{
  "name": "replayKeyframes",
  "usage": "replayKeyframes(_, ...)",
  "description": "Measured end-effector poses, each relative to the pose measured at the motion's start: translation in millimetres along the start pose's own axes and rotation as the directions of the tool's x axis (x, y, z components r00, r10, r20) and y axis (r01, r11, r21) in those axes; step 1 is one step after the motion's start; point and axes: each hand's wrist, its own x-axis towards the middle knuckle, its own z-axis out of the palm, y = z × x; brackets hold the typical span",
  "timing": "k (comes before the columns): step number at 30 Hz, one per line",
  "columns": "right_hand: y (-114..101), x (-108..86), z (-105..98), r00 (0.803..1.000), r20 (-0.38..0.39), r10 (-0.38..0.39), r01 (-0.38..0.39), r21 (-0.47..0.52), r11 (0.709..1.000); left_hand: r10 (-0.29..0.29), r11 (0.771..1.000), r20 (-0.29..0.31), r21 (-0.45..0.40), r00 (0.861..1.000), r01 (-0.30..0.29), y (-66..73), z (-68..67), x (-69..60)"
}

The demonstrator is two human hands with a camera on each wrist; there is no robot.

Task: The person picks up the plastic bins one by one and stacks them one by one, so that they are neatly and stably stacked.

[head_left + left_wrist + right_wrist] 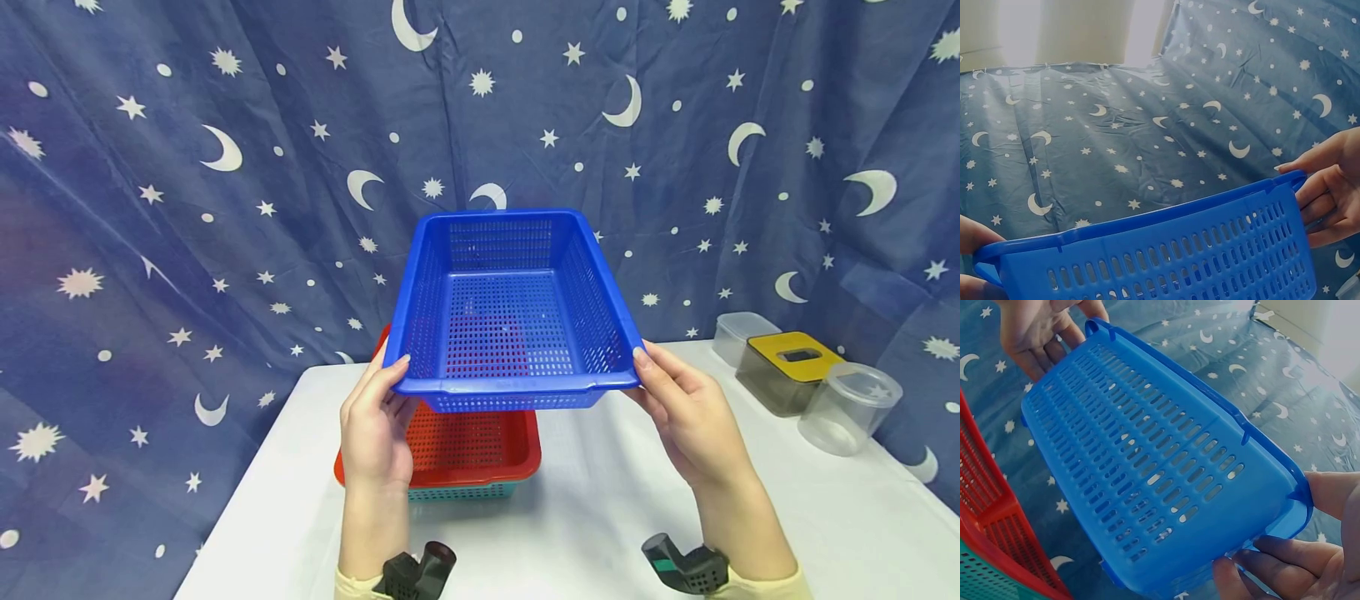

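Note:
A blue plastic basket with slotted walls is held up above the table, its open top tilted toward the head camera. My left hand grips its near left corner, thumb over the rim and fingers underneath. At the near right corner my right hand pinches the rim the same way, as the right wrist view shows with the fingers below the edge. Under and behind the blue basket, a red basket sits in a green one; the blue basket hides part of both.
On the white table, at the right, stand a clear container, a box with a yellow lid and a round clear jar. A blue curtain with moons and stars hangs behind the table.

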Motion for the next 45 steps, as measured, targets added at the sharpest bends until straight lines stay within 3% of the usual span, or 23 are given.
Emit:
replayKeyframes(9, 0.2, -0.4, 1.2, 1.0, -0.002, -0.008, 0.008, 0.007, 1.0, -0.014, 1.0, -0.025, -0.004, 1.0, 0.014, 0.9, 0.5, 1.1)
replayKeyframes(17, 0.2, 0.0, -0.9, 1.0, -0.009, 0.0, 0.0, 0.008, 1.0, 0.013, 1.0, -0.008, 0.026, 1.0, -0.013, 1.0, 0.9, -0.6)
replayKeyframes(45, 3.8, 2.4, 2.0, 1.0, 0.011, 0.005, -0.005, 0.014, 1.0, 0.031, 0.998, -0.056, 0.05, 0.998, -0.028, 2.4, 0.8, 1.5)
